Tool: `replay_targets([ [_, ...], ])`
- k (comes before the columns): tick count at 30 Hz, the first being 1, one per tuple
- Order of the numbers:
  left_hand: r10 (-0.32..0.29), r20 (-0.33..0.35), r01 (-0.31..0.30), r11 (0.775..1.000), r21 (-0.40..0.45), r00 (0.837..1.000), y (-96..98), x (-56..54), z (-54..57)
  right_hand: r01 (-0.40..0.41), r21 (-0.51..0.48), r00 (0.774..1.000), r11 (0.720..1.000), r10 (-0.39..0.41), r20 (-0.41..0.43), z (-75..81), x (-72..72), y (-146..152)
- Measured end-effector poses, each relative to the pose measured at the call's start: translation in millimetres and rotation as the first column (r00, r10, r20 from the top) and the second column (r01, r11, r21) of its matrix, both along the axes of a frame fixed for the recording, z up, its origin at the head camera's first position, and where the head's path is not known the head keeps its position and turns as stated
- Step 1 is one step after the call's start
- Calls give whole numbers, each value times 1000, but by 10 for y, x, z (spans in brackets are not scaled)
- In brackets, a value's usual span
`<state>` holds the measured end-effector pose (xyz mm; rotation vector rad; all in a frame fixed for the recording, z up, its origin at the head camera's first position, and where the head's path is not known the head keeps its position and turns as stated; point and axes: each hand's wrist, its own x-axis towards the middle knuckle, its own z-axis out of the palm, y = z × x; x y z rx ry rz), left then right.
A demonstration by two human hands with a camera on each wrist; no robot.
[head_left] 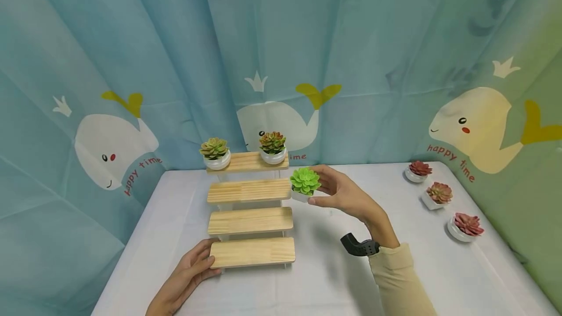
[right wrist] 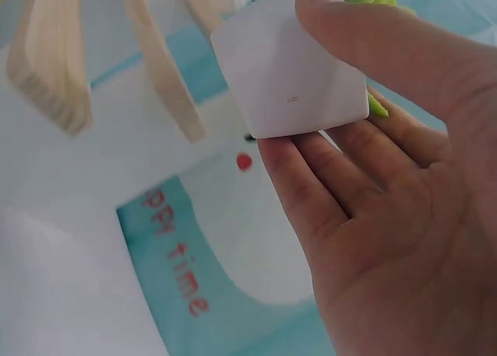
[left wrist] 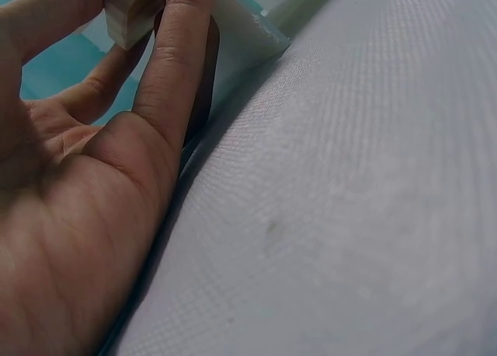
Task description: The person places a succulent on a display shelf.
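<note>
A blue-green curtain [head_left: 373,48] printed with white whales [head_left: 474,121] and red "happy time" lettering hangs behind everything. Before it spreads the white-covered tabletop [head_left: 439,267], carrying a four-tier stand [head_left: 250,221] of pale wooden boards that rise in steps toward the curtain. A beige sleeve [head_left: 395,277] covers the forearm on the right. The right hand [head_left: 347,194] has its thumb and fingers clamped on a bright green succulent [head_left: 305,182] by its pot, holding it upright just beside the right end of the second tier from the top; whether it touches the board, I cannot tell. The left hand [head_left: 189,269] grips the left end of the lowest board, its thumb on the upper side. Three reddish succulents [head_left: 466,227] in white pots form a slanting row along the tabletop's right edge, well apart from the stand. Two green-and-red succulents [head_left: 272,147] in round white pots sit on the top tier, one toward each end. A black band [head_left: 360,246] circles the right wrist.
</note>
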<state>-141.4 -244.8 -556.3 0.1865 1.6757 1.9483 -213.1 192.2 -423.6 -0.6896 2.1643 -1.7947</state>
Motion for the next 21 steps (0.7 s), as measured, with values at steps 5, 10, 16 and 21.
replay_targets([
  [5, -2, 9, 2, 1000, 4, 1000, 0, -5, -1, -32, -15, 999, 999, 32, 1, 41, -51, -231],
  [10, 7, 16, -7, 1000, -2, 1000, -12, 3, 18, -55, -57, 998, 997, 55, -8, 60, -85, -513],
  [16, -3, -6, 4, 999, 46, 1000, -1, 2, 5, -40, -90, 999, 995, 37, -30, 92, -105, -829],
  [21, 2, -25, 0, 998, 56, 1000, -1, 1, 2, 13, -95, 999, 995, -16, -35, 105, -110, -1065],
])
